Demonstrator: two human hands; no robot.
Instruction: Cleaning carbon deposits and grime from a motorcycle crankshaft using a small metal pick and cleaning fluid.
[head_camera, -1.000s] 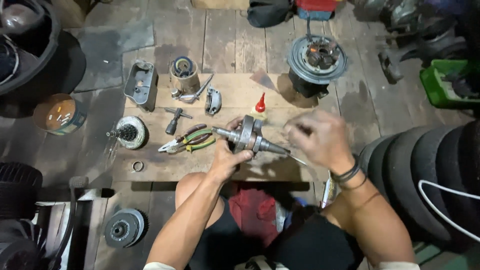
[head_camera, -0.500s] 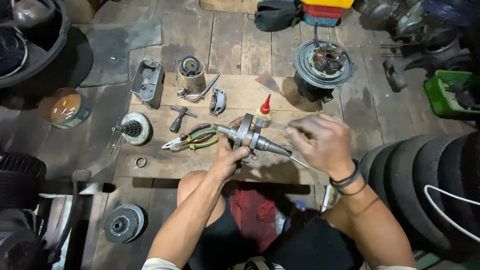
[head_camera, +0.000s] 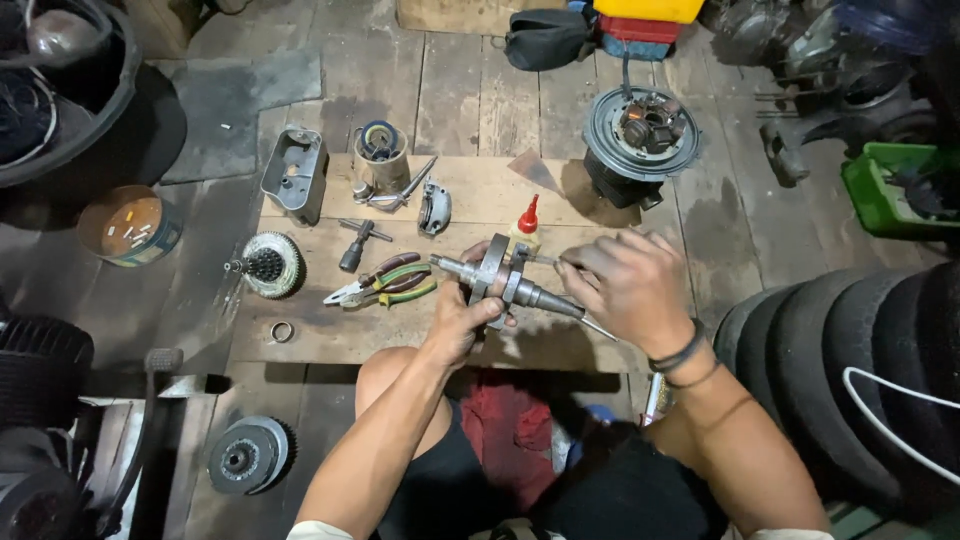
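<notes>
Crankshaft assy (head_camera: 503, 283) is lifted off the wooden board (head_camera: 330, 335), held horizontally. Left hand (head_camera: 462, 325) is closed around the web from below; shaft ends stick out both sides of the grip. Right hand (head_camera: 630, 285) is curled over the right-side shaft, fingers pinching a thin metal rod (head_camera: 598, 328) whose tip pokes out below the hand.

Status (judged): crank is out of the engine, work on it is in progress; other parts lie loose on the board, so assy is not finished.

Left of grip: pliers (head_camera: 381, 283), T-handle tool (head_camera: 357, 243), gear w/ shaft (head_camera: 266, 265), small ring (head_camera: 281, 331). Just behind grip: red-capped squeeze bottle (head_camera: 524, 225), upright.

Containers:
- Round tin (head_camera: 128, 226), far left: small pale bits inside, type not discernible.
- Green crate (head_camera: 885, 185), far right: dark parts inside.
- Metal housing (head_camera: 296, 173): open, appears empty.
</notes>
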